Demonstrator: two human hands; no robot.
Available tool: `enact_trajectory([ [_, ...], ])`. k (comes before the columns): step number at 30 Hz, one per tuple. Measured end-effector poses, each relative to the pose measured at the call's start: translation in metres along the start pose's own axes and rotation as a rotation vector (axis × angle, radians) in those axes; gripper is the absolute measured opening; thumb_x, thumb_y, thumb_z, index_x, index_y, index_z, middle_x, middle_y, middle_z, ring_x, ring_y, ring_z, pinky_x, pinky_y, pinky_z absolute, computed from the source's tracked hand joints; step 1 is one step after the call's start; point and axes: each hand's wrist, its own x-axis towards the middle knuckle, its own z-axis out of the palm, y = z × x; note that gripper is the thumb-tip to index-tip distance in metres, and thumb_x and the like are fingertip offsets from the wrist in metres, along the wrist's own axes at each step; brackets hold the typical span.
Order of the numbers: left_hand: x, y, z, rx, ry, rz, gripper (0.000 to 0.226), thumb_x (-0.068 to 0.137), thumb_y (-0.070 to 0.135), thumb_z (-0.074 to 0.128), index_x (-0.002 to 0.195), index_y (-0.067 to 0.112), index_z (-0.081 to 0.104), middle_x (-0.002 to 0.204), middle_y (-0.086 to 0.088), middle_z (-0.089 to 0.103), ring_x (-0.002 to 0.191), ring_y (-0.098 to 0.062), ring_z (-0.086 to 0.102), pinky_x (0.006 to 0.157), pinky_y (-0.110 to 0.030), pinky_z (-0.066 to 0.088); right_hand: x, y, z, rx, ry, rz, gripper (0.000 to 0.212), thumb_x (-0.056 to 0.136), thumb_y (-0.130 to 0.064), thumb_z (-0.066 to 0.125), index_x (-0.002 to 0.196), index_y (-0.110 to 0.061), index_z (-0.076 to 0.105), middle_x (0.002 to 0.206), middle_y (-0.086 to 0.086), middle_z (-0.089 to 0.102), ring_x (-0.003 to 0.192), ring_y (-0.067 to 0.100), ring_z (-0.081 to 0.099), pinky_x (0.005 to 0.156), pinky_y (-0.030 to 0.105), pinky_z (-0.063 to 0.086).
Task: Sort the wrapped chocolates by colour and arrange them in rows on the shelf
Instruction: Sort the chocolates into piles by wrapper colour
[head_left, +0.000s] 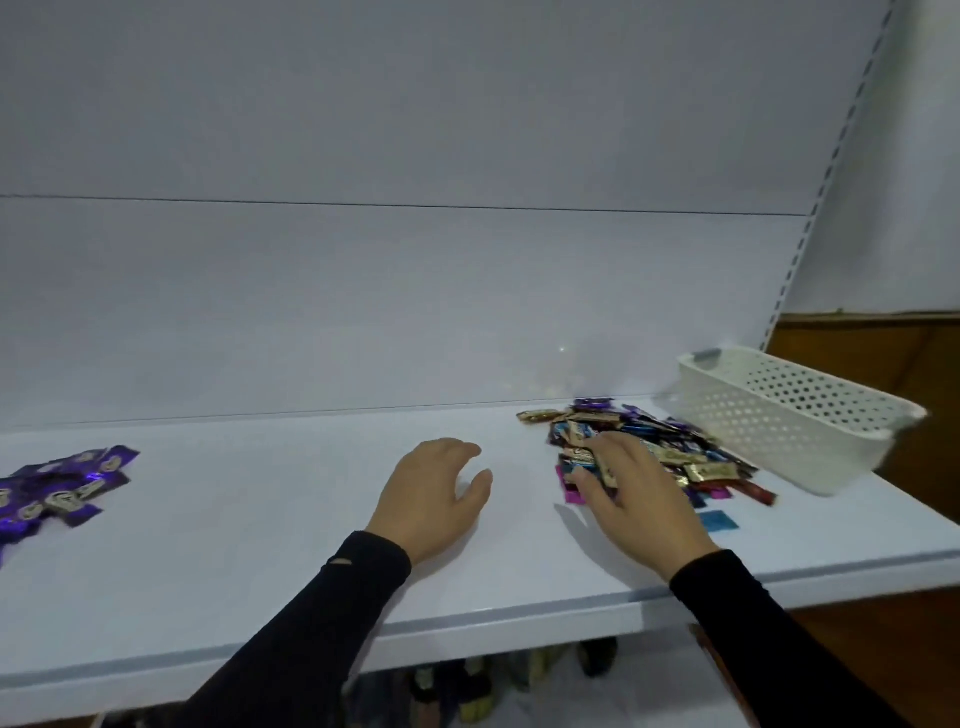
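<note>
A mixed heap of wrapped chocolates (670, 441) in gold, blue, purple, pink and red lies on the white shelf (260, 545) at the right. My right hand (631, 491) rests on the heap's left side with fingers spread, touching gold and pink wrappers; nothing is clearly gripped. My left hand (434, 493) hovers over the bare shelf middle, fingers loosely curled and holding nothing. A group of purple chocolates (57, 493) lies at the far left. One blue chocolate (718, 520) sits alone near the front edge, just right of my right hand.
A white perforated plastic basket (789, 415) stands at the shelf's right end behind the heap, overhanging the edge a little. The white back panel rises behind. Bottles show on the lower shelf (467, 686) under the front edge.
</note>
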Motion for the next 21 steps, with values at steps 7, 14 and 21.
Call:
enact_trajectory([
  [7,0.036,0.060,0.057,0.025,-0.148,0.095,0.043,0.102,0.041,0.047,0.137,0.018,0.055,0.136,0.000,0.058,0.125,-0.020,0.049,0.102,-0.029,0.036,-0.016,0.081,-0.018,-0.092,0.027,0.216,0.041,0.097,-0.036,0.055,0.130,-0.013,0.060,0.131,0.006,0.057,0.121,0.023,0.052,0.096,0.032,0.041],
  [14,0.059,0.103,0.089,0.069,-0.178,0.193,0.039,0.102,0.035,0.048,0.135,0.017,0.056,0.132,-0.001,0.058,0.123,-0.021,0.049,0.098,-0.030,0.037,0.002,0.104,-0.018,-0.126,0.011,0.221,0.031,0.094,-0.044,0.055,0.099,-0.018,0.070,0.098,0.005,0.064,0.100,0.026,0.056,0.082,0.035,0.042],
  [21,0.072,0.118,0.102,0.081,-0.189,0.231,0.039,0.102,0.028,0.048,0.139,0.016,0.054,0.135,-0.003,0.056,0.126,-0.021,0.046,0.104,-0.031,0.035,0.018,0.098,-0.011,-0.019,-0.011,0.280,0.016,0.086,-0.039,0.070,0.082,-0.025,0.064,0.092,-0.002,0.057,0.088,0.019,0.055,0.077,0.033,0.043],
])
